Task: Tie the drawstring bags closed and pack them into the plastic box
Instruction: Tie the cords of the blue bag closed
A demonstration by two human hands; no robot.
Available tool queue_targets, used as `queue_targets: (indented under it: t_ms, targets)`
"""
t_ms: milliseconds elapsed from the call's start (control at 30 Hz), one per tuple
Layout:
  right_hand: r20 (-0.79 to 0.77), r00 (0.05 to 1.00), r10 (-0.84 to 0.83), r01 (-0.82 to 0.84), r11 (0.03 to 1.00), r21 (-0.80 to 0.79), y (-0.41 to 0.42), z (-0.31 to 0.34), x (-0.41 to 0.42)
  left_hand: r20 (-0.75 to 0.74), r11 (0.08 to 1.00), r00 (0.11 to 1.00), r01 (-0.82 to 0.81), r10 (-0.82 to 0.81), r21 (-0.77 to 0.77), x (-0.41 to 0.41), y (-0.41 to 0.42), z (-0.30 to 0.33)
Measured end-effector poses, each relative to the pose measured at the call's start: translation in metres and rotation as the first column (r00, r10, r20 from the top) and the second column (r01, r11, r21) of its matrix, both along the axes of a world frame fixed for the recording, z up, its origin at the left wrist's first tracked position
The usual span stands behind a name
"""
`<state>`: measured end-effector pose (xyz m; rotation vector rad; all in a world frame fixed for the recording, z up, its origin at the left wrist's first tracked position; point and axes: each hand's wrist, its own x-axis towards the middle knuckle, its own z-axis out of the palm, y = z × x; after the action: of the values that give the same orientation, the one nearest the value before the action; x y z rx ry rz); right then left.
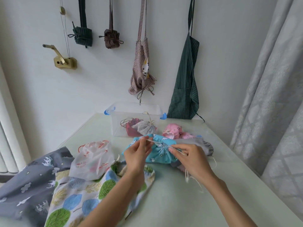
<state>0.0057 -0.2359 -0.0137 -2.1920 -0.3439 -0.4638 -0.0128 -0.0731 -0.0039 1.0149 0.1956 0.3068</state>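
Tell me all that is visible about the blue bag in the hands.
The blue drawstring bag is soft printed cloth with small white figures. Its mouth is gathered shut at the middle. It lies on the pale table, before the plastic box. The left hand and right hand pinch its cream cords.

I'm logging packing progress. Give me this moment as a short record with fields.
in hand: blue bag, mouth gathered
left hand: pinching the cord
right hand: pinching the cord
box: open, holds a red bag and a white bag
waiting on table: pink bag, grey bag, translucent bag, tree-print bag
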Motion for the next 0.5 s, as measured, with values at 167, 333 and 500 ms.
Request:
queue_targets:
  t_ms: [167, 333, 500]
  targets:
    - [-0.06, 0.997, 0.037, -0.037, 0.999, 0.005, 0.017, 0.021, 0.049, 0.106, 0.998, 0.994, 0.035, -0.04, 0.055, 0.058, 0.006, 0.013]
    - [-0.236, 0.971, 0.031, -0.036, 0.999, -0.02, 0.019, 0.014, 0.078, -0.066, 0.993, 0.991, 0.111, -0.113, -0.031, 0.094, 0.01, -0.016]
    - [-0.396, 0.918, 0.005, -0.09, 0.976, -0.197, 0.013, -0.01, 0.087, -0.135, 0.982, 0.981, 0.155, -0.14, 0.108, 0.108, 0.015, -0.041]
